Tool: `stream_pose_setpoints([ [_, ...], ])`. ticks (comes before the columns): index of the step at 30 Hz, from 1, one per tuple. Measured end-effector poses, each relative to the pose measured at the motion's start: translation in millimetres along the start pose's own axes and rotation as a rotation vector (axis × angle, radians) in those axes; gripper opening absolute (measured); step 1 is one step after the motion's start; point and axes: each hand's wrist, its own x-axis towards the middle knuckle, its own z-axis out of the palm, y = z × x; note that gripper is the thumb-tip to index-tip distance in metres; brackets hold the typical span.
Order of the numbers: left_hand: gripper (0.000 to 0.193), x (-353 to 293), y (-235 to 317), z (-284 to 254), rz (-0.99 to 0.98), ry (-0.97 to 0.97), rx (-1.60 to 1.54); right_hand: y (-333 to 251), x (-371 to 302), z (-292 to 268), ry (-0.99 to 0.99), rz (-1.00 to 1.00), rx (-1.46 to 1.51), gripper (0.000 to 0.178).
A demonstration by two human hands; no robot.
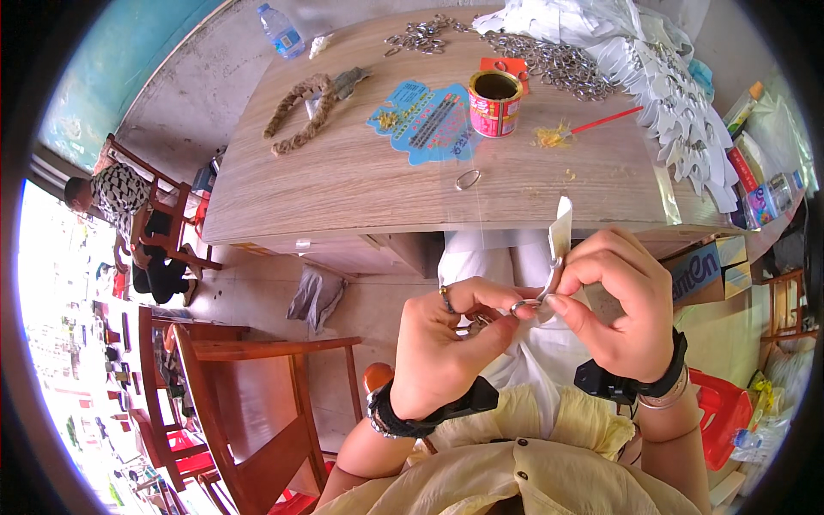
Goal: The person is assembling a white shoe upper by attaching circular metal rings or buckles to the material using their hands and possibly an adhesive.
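Yellow-sleeved arms rise from the lower edge as the left hand (446, 352) and right hand (620, 305) pinch a small metal ring (524, 305) between them, the right also clamped on a white tag (560, 233). Beyond, a wooden table (360, 172) bears a loose ring (468, 179), a red tin (495, 104) and piled rings (558, 64).

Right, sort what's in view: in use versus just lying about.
In use: left hand and right hand pinching a metal ring and white tag; ring pile; tag stack.

Lying about: tin can, water bottle, blue card, rope.
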Motion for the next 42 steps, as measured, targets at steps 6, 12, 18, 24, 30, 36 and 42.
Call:
stream_pose_setpoints([
  [6,0.015,0,-2,1,0.007,-0.002,0.013,3,-1,1,0.003,-0.016,-0.006,0.02],
  [12,0.015,3,-2,3,-0.016,-0.009,0.084,9,-4,3,-0.017,0.036,-0.011,0.021],
  [18,0.014,0,-4,-1,-0.002,-0.044,0.096,1,-7,1,0.016,-0.004,-0.027,0.021],
  [24,0.014,0,1,-1,-0.059,-0.023,0.039,5,-6,4,0.033,-0.032,-0.035,0.022],
  [30,0.017,-1,3,-2,-0.045,-0.069,0.109,2,-6,3,0.01,-0.032,-0.042,0.022],
  [36,0.015,1,2,-1,-0.03,-0.062,0.14,3,-7,4,-0.038,0.066,0.04,0.021],
  [42,0.015,1,1,-1,-0.041,-0.051,0.17,2,-8,1,-0.113,0.197,0.034,0.02],
])
